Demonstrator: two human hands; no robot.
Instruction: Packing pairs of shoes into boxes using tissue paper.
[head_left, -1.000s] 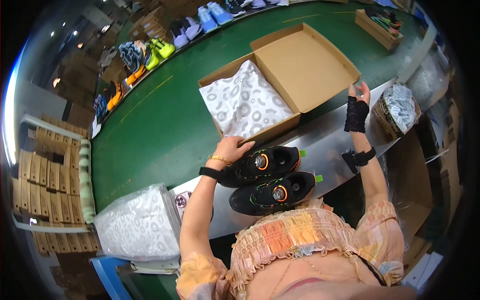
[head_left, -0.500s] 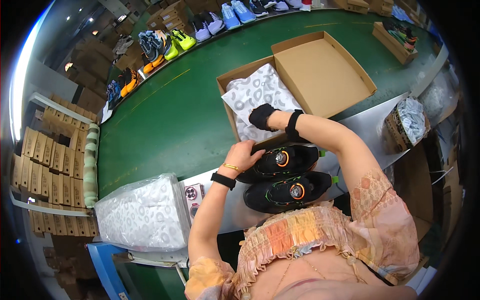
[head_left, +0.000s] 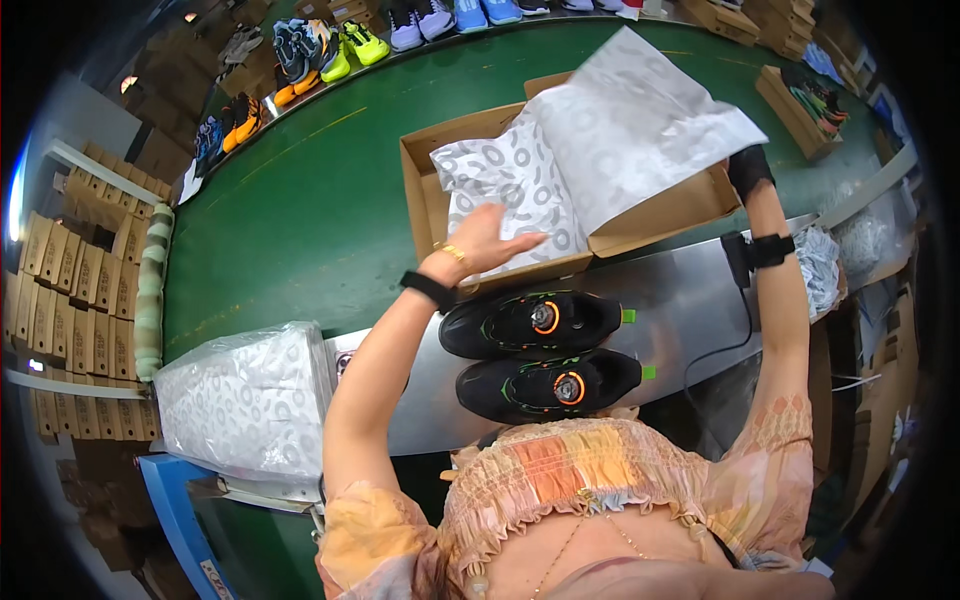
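Observation:
An open brown shoebox (head_left: pixel 424 190) lies on the green table with patterned white wrapping paper (head_left: pixel 505 185) inside. A raised flap of that paper (head_left: pixel 640 130) spreads over the box lid (head_left: pixel 665 215) to the right. My left hand (head_left: pixel 485 240) is over the paper in the box, fingers apart and holding nothing. Black-gloved, my right hand (head_left: pixel 750 172) is closed at the flap's right edge, beside the lid; its fingertips are partly hidden. Two black shoes with orange-ringed dials, an upper one (head_left: pixel 500 325) and a lower one (head_left: pixel 515 385), lie side by side between me and the box.
A plastic-wrapped stack of patterned paper (head_left: pixel 245 405) lies at the left. Colourful shoes (head_left: pixel 360 42) line the table's far edge. A small carton of shoes (head_left: pixel 800 110) stands at far right. Stacked shoeboxes (head_left: pixel 85 310) fill the left side. A black cable (head_left: pixel 735 345) hangs near my right arm.
My right hand has swung right from inside the box, and a paper flap now covers much of the lid. My left hand has moved from the box's near edge to above the paper.

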